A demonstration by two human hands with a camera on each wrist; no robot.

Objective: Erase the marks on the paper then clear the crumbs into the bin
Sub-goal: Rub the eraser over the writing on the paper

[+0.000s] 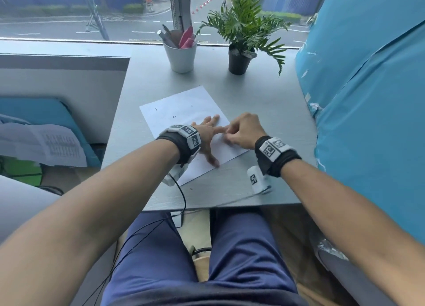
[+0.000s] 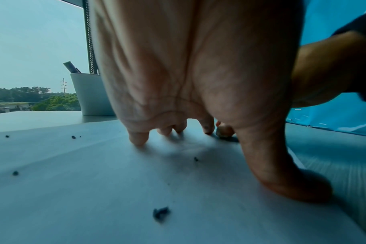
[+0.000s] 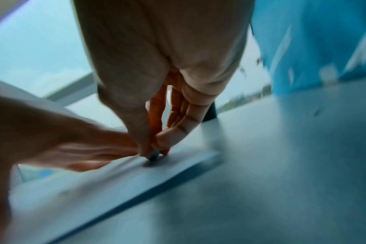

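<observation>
A white sheet of paper [image 1: 184, 108] lies angled on the grey desk [image 1: 264, 98]. My left hand [image 1: 210, 133] lies flat on the sheet with fingers spread, pressing it down. My right hand [image 1: 241, 131] pinches a small eraser [image 3: 154, 156] with thumb and fingertips, its dark tip against the paper near the sheet's right edge, just beside my left index finger. Dark eraser crumbs [image 2: 161, 213] lie scattered on the paper; a few specks [image 1: 174, 116] show on its far part. No bin is recognisable in any view.
A white cup with pens [image 1: 180, 52] and a potted plant [image 1: 241, 57] stand at the back by the window. Blue plastic sheeting [image 1: 368, 98] borders the desk's right side. A low wall [image 1: 57, 87] runs along the left. Cables [image 1: 181, 195] hang over the front edge.
</observation>
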